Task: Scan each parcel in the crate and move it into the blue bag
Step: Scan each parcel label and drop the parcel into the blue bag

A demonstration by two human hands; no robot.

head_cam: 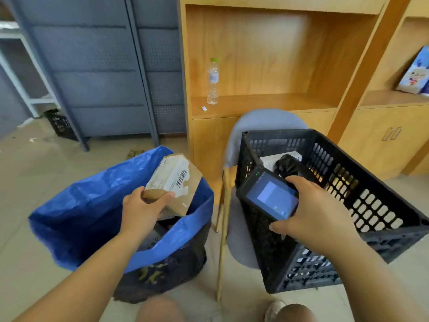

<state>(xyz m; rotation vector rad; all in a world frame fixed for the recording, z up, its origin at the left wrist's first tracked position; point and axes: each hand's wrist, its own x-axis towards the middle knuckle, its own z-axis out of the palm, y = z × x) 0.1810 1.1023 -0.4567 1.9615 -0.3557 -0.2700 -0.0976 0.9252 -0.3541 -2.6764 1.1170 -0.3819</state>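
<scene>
Blue bag [81, 205] at eight o'clock, black crate [371, 205] at four: we hold a brown parcel [176, 180] over the bag's mouth, left hand [139, 212] pinching its edge, right hand [318, 214] curling its fingers round a scanner [271, 194] above the crate.

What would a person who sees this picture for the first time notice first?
The eye goes first to the brown cardboard parcel with its barcode label, which the left hand holds over the open blue bag, left of centre. Next comes the handheld scanner, its screen lit, gripped by the right hand above the near corner of the black crate on the right.
</scene>
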